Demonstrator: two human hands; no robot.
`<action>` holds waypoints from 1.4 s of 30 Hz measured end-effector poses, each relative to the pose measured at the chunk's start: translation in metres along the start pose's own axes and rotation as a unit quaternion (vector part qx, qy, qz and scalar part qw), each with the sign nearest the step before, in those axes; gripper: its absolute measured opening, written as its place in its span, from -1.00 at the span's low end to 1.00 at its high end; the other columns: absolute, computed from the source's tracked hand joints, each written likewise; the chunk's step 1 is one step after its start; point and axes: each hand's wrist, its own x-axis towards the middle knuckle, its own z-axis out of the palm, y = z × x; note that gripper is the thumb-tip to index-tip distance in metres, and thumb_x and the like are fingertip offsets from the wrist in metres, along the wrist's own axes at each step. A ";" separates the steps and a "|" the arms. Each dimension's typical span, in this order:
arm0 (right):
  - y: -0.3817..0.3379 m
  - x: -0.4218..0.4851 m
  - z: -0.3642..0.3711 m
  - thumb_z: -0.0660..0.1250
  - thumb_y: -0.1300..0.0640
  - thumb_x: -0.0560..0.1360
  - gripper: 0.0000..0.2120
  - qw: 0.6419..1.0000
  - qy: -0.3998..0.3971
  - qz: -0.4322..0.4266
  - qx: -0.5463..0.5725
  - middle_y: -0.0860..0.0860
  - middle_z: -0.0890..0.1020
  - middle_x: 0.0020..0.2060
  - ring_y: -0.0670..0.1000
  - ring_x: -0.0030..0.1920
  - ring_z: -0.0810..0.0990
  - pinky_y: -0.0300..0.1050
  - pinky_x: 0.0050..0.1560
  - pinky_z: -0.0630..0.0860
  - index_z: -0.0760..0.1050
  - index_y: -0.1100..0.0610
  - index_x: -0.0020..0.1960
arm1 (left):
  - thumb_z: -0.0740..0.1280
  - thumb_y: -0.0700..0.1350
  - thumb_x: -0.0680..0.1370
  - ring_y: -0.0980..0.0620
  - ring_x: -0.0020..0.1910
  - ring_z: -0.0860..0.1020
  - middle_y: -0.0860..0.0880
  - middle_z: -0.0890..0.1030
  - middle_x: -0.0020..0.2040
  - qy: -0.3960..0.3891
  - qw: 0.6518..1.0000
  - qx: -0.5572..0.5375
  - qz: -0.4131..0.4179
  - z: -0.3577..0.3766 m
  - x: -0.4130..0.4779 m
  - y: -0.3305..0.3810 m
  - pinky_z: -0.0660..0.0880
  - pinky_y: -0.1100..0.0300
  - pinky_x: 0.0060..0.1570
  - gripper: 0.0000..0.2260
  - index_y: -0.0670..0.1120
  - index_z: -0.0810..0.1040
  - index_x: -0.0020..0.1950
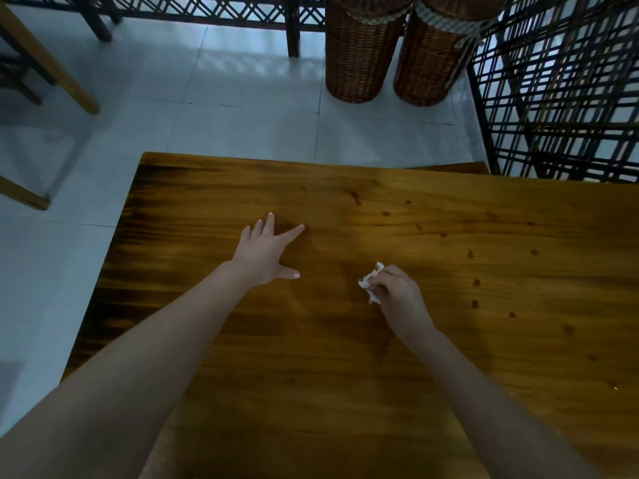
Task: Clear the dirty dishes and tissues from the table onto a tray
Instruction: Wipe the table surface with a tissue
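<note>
Head view: one table (pixel 207 188), two hands, one tissue, two wicker baskets (pixel 359 53). My left hand (pixel 264 252) lay flat on the wood, fingers spread, holding nothing. Just right of it, the crumpled white tissue (pixel 371 281) was pinched by my right hand (pixel 401 299), fingers curled, at the table's middle; whether it touched the wood I couldn't tell. Several dark spots (pixel 476 281) dotted the wood further right.

Two tall wicker baskets (pixel 363 53) on pale floor tiles (pixel 242 98), beside dark lattice screen (pixel 560 98)
</note>
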 end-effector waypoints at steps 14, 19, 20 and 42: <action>-0.001 0.157 0.009 0.22 0.39 0.51 -0.74 0.986 0.091 0.138 -0.013 0.07 0.57 -0.10 -0.09 -0.14 0.48 -0.45 -0.24 0.36 0.51 0.20 -0.31 | 0.39 0.17 0.46 -0.25 0.54 -0.08 -0.19 -0.18 0.57 -0.010 1.000 -0.003 0.000 0.005 0.021 -0.012 -0.03 -0.14 0.49 -0.18 0.24 -0.08 0.54; -0.007 0.190 0.021 0.27 0.26 0.56 -0.85 0.984 0.104 0.142 -0.015 0.07 0.56 0.00 -0.08 -0.11 0.49 -0.34 -0.13 0.37 0.60 0.24 0.04 | 0.38 0.19 0.45 -0.24 0.53 -0.05 -0.19 -0.16 0.56 -0.010 1.000 0.017 0.003 0.005 0.026 -0.013 0.03 -0.10 0.48 -0.18 0.25 -0.10 0.53; -0.008 0.191 0.022 0.27 0.26 0.56 -0.85 0.985 0.101 0.137 -0.011 0.08 0.56 0.00 -0.05 -0.09 0.52 -0.33 -0.12 0.37 0.61 0.24 0.04 | 0.38 0.20 0.45 -0.24 0.53 -0.04 -0.19 -0.17 0.56 -0.010 1.000 0.020 0.008 0.005 0.026 -0.013 0.04 -0.10 0.48 -0.18 0.26 -0.10 0.53; -0.062 0.225 0.084 0.27 0.34 0.53 -0.80 0.999 0.014 0.030 0.021 0.12 0.57 0.10 0.06 0.18 0.52 -0.14 0.20 0.47 0.62 0.22 0.08 | 0.53 0.16 0.30 -0.18 0.54 -0.01 -0.16 -0.16 0.56 -0.018 0.998 0.014 -0.051 0.009 0.026 -0.063 0.11 -0.10 0.44 0.02 0.30 -0.13 0.51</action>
